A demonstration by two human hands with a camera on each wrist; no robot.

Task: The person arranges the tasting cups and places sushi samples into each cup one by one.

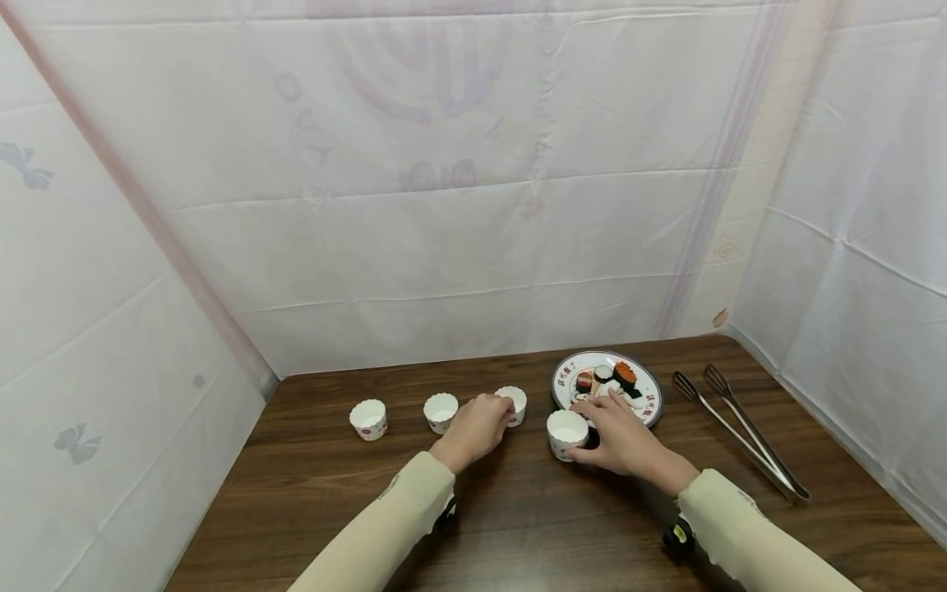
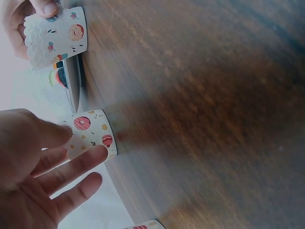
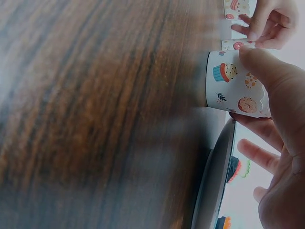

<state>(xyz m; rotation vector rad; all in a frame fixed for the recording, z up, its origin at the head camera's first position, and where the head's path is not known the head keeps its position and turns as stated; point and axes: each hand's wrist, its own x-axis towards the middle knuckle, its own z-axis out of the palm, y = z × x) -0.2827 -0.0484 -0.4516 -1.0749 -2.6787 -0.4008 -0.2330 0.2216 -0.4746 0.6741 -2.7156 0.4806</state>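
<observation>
With thumb and fingertips, my left hand (image 1: 477,423) pinches a white scalloped paper baking cup (image 1: 515,401) standing on the table. Its printed doughnuts show on the same cup (image 2: 93,131) in the left wrist view. My right hand (image 1: 621,436) grips another paper baking cup (image 1: 568,430) between thumb and fingers, just in front of the plate. Layered scalloped rims on this cup (image 2: 59,38) show in the left wrist view, like several cups nested together. Two more baking cups, one (image 1: 441,411) beside my left hand and one (image 1: 368,419) farther left, stand upright in the row.
A round plate (image 1: 565,374) behind my right hand bears several sushi pieces (image 1: 625,376). Metal tongs (image 1: 747,436) lie spread on the right of the dark wooden table (image 1: 311,493). White patterned cloth (image 1: 444,271) hangs along the back and sides.
</observation>
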